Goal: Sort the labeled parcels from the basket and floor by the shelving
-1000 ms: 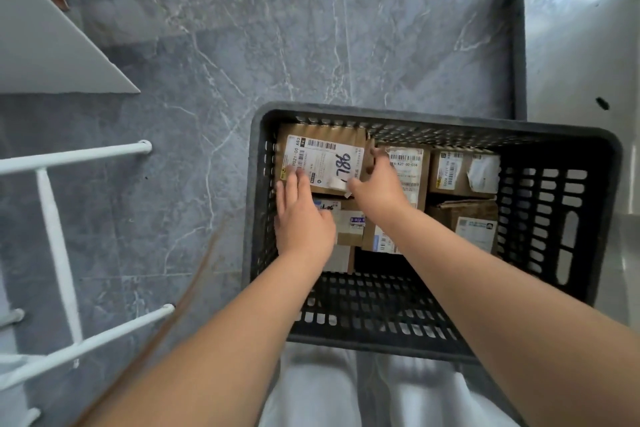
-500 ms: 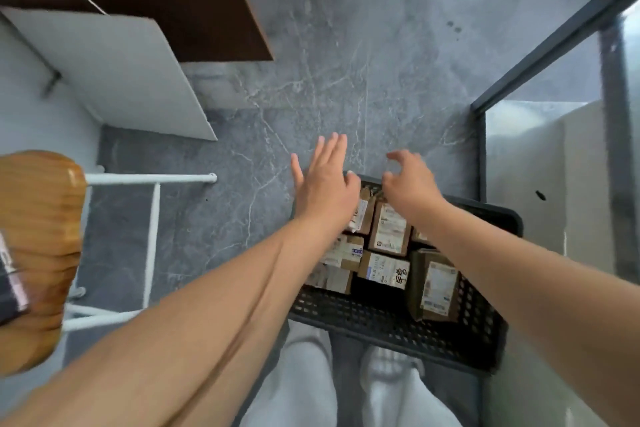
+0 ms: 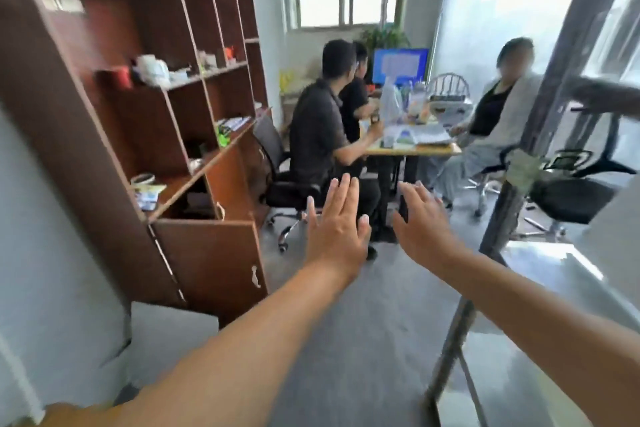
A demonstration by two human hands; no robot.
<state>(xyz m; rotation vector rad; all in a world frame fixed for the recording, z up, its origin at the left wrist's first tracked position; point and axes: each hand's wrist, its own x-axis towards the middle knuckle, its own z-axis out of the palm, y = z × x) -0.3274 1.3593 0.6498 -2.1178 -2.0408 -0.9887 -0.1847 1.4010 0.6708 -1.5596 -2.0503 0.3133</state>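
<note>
A person sorting parcels reaches out just right of the brown shelving (image 3: 114,121), both bare arms stretched forward above the grey floor (image 3: 363,322). The left hand (image 3: 337,229), the nearer of the two to the shelving, is flat, its fingers straight and close together and its back to the camera. The right hand (image 3: 424,224), on the side away from the shelving, is likewise spread, its fingers a little fanned. The hands are apart, and neither holds or touches anything. Empty, lifted hands suggest a pause between picks, or arms put out for balance, rather than a carry in progress. Neither the labeled parcels nor the basket appears in this view, so where they lie relative to the shelving cannot be told. The shelving's open compartments hold small items too smeared to name. Past the shelving's far end, three people (image 3: 317,135) sit at a cluttered table (image 3: 415,150). Well to the right of the shelving, a metal door frame (image 3: 519,163) crosses the view.
</note>
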